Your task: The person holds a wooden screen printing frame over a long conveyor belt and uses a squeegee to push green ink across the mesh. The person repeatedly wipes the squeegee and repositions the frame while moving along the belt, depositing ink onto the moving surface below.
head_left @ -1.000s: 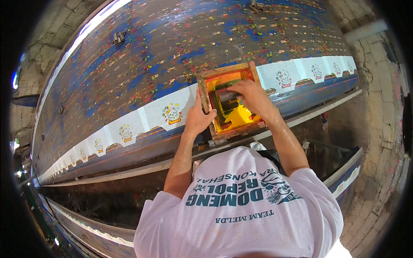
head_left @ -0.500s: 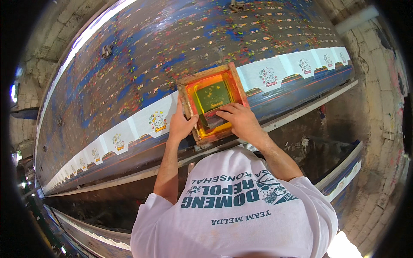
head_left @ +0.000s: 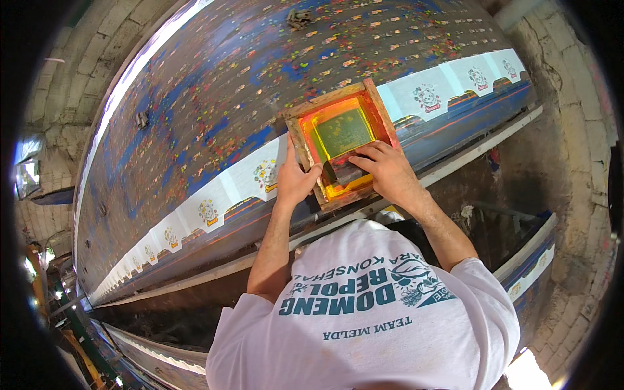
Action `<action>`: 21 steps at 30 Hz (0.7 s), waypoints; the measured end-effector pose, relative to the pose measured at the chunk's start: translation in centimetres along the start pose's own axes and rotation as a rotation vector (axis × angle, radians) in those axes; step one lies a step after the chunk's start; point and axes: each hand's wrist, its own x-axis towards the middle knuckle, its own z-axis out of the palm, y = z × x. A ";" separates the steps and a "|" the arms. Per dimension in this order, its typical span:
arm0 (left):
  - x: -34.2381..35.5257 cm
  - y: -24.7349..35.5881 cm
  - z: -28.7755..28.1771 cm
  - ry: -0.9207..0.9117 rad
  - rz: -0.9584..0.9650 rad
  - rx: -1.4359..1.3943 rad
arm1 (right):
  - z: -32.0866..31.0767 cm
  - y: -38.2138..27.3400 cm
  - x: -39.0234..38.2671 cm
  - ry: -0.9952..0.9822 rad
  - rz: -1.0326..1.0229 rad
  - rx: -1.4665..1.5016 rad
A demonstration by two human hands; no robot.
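A wooden-framed printing screen (head_left: 383, 112) lies over the white strip (head_left: 450, 79) along the near edge of a long table. Its mesh (head_left: 344, 132) is greenish, ringed by yellow, orange and red ink stains. My left hand (head_left: 300, 180) is closed around the screen's left rail, thumb on top. Inside the frame, my right hand (head_left: 388, 171) grips a dark squeegee (head_left: 343, 171) at the near end of the mesh. Its fingers bend over the squeegee's top; the blade's lower edge is hidden. Colourful cartoon prints (head_left: 265, 174) show on the strip on both sides of the screen.
The long dark tabletop (head_left: 227, 84) is speckled with coloured ink, with a small crumpled lump (head_left: 299, 19) on its far part. A narrow rail (head_left: 481, 146) runs along the near edge. Behind the right end stands a block wall (head_left: 572, 130). Another printed strip (head_left: 533, 273) lies at lower right.
My view has shifted, so the table, screen and hands all sit farther right and higher in the picture. Both hands keep nearly the same hold on the screen and squeegee.
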 end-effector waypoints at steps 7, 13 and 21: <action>0.6 1.5 2.6 0.024 0.015 -0.022 | -0.2 3.4 -0.9 -0.016 -0.047 0.035; 1.5 -1.5 3.6 0.101 0.160 -0.047 | -0.6 3.9 -0.9 -0.085 -0.051 0.100; 1.4 -1.2 3.5 0.113 0.164 -0.021 | -2.0 4.3 0.9 -0.247 -0.041 0.129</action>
